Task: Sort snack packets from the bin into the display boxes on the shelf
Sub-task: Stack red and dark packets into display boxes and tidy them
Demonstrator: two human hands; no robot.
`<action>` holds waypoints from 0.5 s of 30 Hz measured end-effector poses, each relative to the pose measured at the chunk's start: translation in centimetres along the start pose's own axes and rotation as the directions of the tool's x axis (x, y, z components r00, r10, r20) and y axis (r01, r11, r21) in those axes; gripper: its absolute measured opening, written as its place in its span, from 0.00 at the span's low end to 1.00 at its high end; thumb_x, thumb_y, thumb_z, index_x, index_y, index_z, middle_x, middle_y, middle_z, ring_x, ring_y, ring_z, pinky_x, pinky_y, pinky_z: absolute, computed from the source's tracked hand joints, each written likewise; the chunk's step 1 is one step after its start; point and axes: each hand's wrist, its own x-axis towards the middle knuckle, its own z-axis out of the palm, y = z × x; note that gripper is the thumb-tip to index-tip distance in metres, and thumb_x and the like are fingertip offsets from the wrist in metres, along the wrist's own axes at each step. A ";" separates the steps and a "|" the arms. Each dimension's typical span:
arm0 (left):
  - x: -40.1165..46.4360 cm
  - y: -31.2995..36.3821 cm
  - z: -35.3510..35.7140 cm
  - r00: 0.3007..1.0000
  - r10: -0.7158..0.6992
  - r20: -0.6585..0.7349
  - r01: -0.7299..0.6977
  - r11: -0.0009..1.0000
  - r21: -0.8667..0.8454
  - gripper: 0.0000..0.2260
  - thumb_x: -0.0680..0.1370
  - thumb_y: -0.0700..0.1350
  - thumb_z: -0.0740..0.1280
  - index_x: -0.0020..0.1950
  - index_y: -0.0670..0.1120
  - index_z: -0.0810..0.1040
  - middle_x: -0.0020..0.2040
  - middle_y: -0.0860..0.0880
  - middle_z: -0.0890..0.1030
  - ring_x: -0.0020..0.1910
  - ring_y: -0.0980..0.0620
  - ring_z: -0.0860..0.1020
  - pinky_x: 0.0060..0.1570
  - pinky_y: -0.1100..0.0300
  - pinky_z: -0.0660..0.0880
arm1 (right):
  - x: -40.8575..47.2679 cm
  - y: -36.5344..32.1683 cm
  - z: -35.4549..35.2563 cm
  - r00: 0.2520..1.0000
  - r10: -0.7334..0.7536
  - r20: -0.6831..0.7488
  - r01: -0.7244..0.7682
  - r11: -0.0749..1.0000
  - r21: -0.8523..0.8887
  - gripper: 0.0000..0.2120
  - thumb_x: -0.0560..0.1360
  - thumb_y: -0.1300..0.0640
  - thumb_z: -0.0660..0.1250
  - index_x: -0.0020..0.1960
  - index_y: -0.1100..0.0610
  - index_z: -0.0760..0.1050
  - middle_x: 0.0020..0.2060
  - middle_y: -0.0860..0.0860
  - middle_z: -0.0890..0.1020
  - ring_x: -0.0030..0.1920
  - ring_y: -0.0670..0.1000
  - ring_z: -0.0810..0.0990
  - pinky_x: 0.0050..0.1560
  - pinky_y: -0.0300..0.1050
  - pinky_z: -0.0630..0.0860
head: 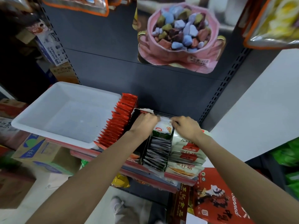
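Note:
A white plastic bin (53, 117) stands on the shelf at the left; I see no packets in it. Beside it runs a row of red snack packets (119, 122). My left hand (144, 122) and my right hand (186, 126) both grip the top edge of white-and-green packets (162, 129) at the back of a dark display box (159, 152). That box holds several dark-edged packets standing on end. To its right lie stacked pale packets with red labels (187, 152).
The dark shelf back panel (113, 65) rises behind the boxes, with a candy-stone bag (178, 38) hanging above. Cardboard cartons (37, 152) stand below left. A red printed carton (215, 196) sits low right, green packets (289, 152) at far right.

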 end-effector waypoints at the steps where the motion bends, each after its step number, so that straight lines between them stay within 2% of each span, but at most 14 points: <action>1: -0.1 -0.1 0.4 1.000 -0.026 0.014 0.027 0.998 -0.059 0.14 0.75 0.31 0.59 0.57 0.43 0.74 0.51 0.42 0.80 0.52 0.42 0.78 0.52 0.50 0.74 | 0.0 -0.3 -0.2 0.999 0.009 0.036 -0.009 1.000 0.004 0.15 0.80 0.46 0.55 0.64 0.45 0.73 0.56 0.51 0.81 0.58 0.57 0.76 0.52 0.49 0.72; 3: -0.3 -0.1 0.8 0.994 -0.107 0.020 0.108 0.965 -0.239 0.10 0.77 0.33 0.60 0.56 0.43 0.72 0.48 0.41 0.80 0.48 0.41 0.78 0.49 0.48 0.74 | 0.1 -0.6 -0.4 0.998 -0.002 0.057 0.003 1.000 -0.011 0.23 0.76 0.37 0.59 0.69 0.43 0.68 0.57 0.50 0.80 0.59 0.56 0.76 0.53 0.48 0.71; 5: -0.7 0.0 0.9 0.983 -0.165 -0.080 0.126 0.927 -0.354 0.06 0.77 0.35 0.63 0.52 0.42 0.70 0.47 0.42 0.78 0.44 0.43 0.77 0.46 0.48 0.74 | 0.1 -0.9 -0.2 0.999 -0.033 0.032 0.038 0.986 -0.164 0.23 0.74 0.38 0.63 0.67 0.44 0.70 0.53 0.51 0.82 0.57 0.55 0.77 0.48 0.46 0.71; 6: -0.9 0.2 1.1 0.968 -0.148 -0.201 0.067 0.930 -0.361 0.05 0.76 0.35 0.66 0.49 0.41 0.71 0.47 0.43 0.77 0.43 0.44 0.76 0.44 0.49 0.75 | 0.0 -1.1 0.1 0.999 -0.040 -0.003 0.039 0.976 -0.213 0.19 0.75 0.41 0.63 0.65 0.45 0.72 0.52 0.51 0.82 0.56 0.55 0.78 0.46 0.45 0.69; 8: -1.5 0.2 1.5 0.928 -0.008 -0.373 -0.095 0.962 -0.257 0.07 0.72 0.37 0.71 0.45 0.40 0.74 0.44 0.44 0.76 0.41 0.45 0.77 0.43 0.52 0.76 | 0.0 -1.4 0.5 0.998 -0.033 -0.054 0.020 0.974 -0.226 0.14 0.77 0.46 0.62 0.61 0.46 0.76 0.52 0.52 0.83 0.55 0.56 0.78 0.45 0.44 0.68; 9: -1.8 0.2 1.8 0.938 0.086 -0.335 -0.165 0.962 -0.216 0.07 0.72 0.39 0.72 0.46 0.40 0.76 0.44 0.44 0.77 0.43 0.46 0.77 0.45 0.54 0.75 | 0.1 -1.5 0.7 0.998 -0.026 -0.064 0.013 0.979 -0.203 0.13 0.78 0.47 0.62 0.61 0.46 0.76 0.52 0.53 0.82 0.56 0.56 0.78 0.46 0.45 0.69; 10: -2.1 0.1 1.9 0.960 0.155 -0.233 -0.206 0.955 -0.214 0.07 0.74 0.42 0.70 0.50 0.41 0.78 0.48 0.45 0.78 0.48 0.46 0.77 0.49 0.56 0.73 | 0.1 -1.5 0.7 0.998 -0.018 -0.067 0.006 0.984 -0.175 0.12 0.78 0.48 0.62 0.60 0.47 0.77 0.52 0.53 0.82 0.56 0.57 0.78 0.46 0.45 0.69; 12: -2.4 -0.3 2.2 0.977 0.211 0.040 -0.200 0.960 -0.195 0.15 0.77 0.48 0.66 0.62 0.44 0.77 0.59 0.48 0.78 0.58 0.48 0.75 0.58 0.58 0.68 | 0.2 -1.4 0.5 0.998 -0.012 -0.058 0.004 0.990 -0.138 0.11 0.78 0.49 0.63 0.57 0.47 0.79 0.50 0.52 0.83 0.54 0.56 0.78 0.45 0.44 0.69; 13: -2.3 -0.5 2.3 0.974 0.210 0.090 -0.193 0.966 -0.170 0.17 0.78 0.49 0.65 0.65 0.46 0.75 0.63 0.49 0.77 0.61 0.49 0.74 0.61 0.59 0.66 | 0.3 -1.4 0.5 0.998 -0.017 -0.055 0.009 0.991 -0.134 0.10 0.78 0.49 0.63 0.56 0.46 0.79 0.49 0.52 0.83 0.53 0.56 0.79 0.45 0.44 0.69; 15: -2.1 -0.6 2.4 0.975 0.202 0.097 -0.190 0.974 -0.121 0.15 0.79 0.50 0.63 0.65 0.48 0.76 0.62 0.49 0.78 0.60 0.49 0.75 0.60 0.57 0.69 | 0.2 -1.4 0.4 0.998 -0.022 -0.056 0.014 0.991 -0.132 0.10 0.78 0.49 0.63 0.56 0.46 0.79 0.49 0.51 0.83 0.53 0.56 0.79 0.46 0.44 0.70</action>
